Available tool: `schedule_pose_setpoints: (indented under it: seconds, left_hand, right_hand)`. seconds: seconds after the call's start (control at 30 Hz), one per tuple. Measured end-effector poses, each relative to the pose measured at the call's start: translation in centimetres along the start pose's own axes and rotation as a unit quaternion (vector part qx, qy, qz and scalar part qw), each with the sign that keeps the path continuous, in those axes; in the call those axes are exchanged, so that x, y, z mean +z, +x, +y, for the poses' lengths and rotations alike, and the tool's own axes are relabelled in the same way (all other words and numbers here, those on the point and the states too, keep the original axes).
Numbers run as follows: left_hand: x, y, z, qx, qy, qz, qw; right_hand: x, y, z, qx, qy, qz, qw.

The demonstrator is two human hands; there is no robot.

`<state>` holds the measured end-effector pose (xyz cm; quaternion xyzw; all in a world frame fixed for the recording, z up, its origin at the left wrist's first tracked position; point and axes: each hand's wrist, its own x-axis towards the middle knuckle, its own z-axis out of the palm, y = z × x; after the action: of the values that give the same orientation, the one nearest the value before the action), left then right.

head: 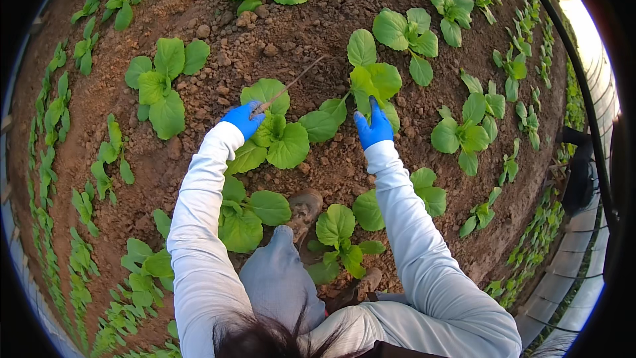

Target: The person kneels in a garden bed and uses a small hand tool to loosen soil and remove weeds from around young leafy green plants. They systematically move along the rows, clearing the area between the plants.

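Note:
Both of my hands wear blue gloves with darker fingertips. My left hand (244, 118) has its fingers closed on the end of a thin brown stem or root (294, 81), which slants up to the right over the soil. Just below and right of that hand grows a leafy green plant (278, 134). My right hand (373, 124) has thumb and fingers apart at the lower edge of another leafy plant (375, 81); its fingertips are by the leaves, and whether they touch is unclear.
Rows of similar young plants (169, 84) grow in brown, clumpy soil (223, 49). A muddy boot (304, 209) stands between plants close below my hands. A black curved pipe or hose (571, 49) and pale sheeting (571, 263) run along the right side.

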<state>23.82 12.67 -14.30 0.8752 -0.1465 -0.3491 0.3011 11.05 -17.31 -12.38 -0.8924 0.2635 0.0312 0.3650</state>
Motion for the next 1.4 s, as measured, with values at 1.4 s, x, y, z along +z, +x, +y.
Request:
schedule_pose_setpoints:
  seconds: [1.4]
  left_hand:
    - [-6.8,-2.9,2.2,-0.144,0.020,-0.153,0.977]
  right_hand:
    - [8.4,4.6,-4.5,-0.035,0.224,-0.482,0.846]
